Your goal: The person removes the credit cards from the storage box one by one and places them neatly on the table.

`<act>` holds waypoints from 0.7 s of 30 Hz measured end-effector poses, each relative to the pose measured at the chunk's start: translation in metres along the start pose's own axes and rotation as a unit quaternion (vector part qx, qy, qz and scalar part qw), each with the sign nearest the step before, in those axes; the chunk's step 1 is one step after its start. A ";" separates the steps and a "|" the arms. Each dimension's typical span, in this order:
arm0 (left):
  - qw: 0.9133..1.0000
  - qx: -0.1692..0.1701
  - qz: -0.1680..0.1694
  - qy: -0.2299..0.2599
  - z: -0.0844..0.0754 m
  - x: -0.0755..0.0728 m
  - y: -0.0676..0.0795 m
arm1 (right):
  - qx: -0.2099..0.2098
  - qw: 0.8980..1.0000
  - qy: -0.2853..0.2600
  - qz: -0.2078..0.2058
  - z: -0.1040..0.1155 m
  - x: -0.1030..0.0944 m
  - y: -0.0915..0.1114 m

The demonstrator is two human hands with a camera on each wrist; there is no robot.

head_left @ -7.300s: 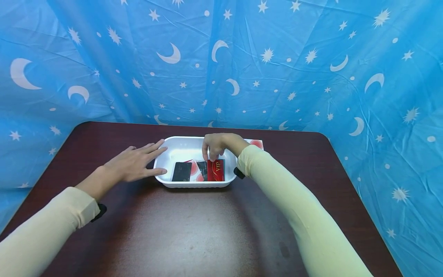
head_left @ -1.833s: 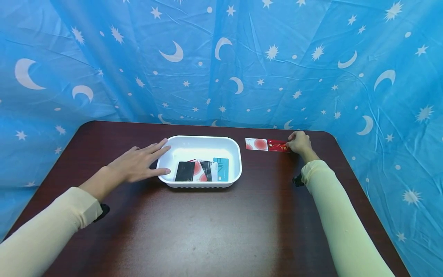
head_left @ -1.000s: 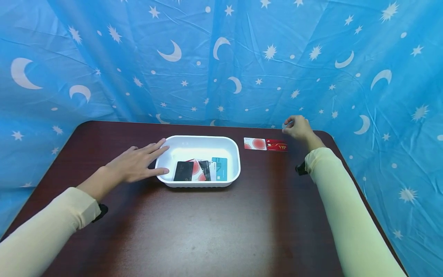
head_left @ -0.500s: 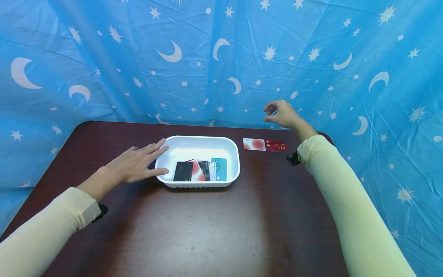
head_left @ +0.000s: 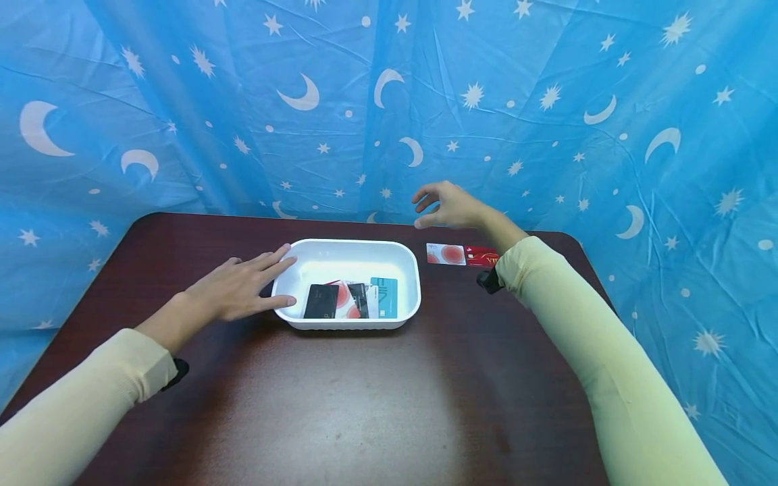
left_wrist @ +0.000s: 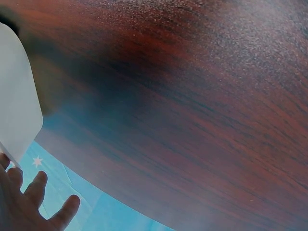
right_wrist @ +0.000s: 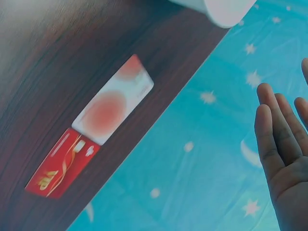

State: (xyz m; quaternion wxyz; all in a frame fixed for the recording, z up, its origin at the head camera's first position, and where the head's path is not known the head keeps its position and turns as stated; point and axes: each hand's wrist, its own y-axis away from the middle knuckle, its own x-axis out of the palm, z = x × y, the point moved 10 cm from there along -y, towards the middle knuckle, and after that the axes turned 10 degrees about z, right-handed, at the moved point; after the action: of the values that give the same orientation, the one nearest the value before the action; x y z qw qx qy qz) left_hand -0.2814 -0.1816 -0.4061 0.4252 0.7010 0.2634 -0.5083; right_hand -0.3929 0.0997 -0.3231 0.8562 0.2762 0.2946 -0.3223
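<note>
The bank-sized cards lie in two groups. Inside the white tray (head_left: 334, 261), along its near side, I see a black card (head_left: 321, 301), a white card with coral circles (head_left: 348, 305), a darker patterned card partly covered, a pale card, and a teal card (head_left: 389, 298) at the right end, several overlapping. On the tabletop (head_left: 340, 398), to the right of the tray and near the far edge, a coral-circled card (head_left: 446, 254) and a red VIP card (head_left: 479, 256) lie flat, end to end.

The person's left hand (head_left: 240, 287) rests at the tray's left end, fingers spread, thumb and forefinger reaching over the rim. The right hand (head_left: 450, 206) hangs raised above the far edge, beyond the two cards, its fingers loosely bent and the thumb apart from them.

Both arms wear pale yellow sleeves (head_left: 583, 337), and a blue curtain (head_left: 340, 155) printed with moons and stars hangs behind.
</note>
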 end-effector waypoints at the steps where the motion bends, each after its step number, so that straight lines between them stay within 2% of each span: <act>1: 1.000 0.000 0.000 0.000 0.000 0.000 0.000 | -0.005 1.000 0.001 0.008 0.004 0.004 -0.002; 9: 1.000 0.000 0.001 0.001 0.001 0.000 0.000 | -0.021 0.998 0.000 0.058 0.023 0.032 -0.013; 15: 1.000 0.002 0.002 0.004 0.001 0.001 -0.001 | 0.004 0.994 -0.012 0.112 0.022 0.056 -0.023; 21: 1.000 0.002 0.002 0.007 0.001 0.001 -0.001 | 0.006 0.984 0.011 0.177 0.021 0.080 -0.031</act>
State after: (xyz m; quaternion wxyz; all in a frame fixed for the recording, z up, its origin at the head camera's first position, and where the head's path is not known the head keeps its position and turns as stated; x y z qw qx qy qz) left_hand -0.2823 -0.1818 -0.4078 0.4236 0.7057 0.2638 -0.5031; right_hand -0.3584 0.0345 -0.3726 0.8946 0.3331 0.2484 -0.1642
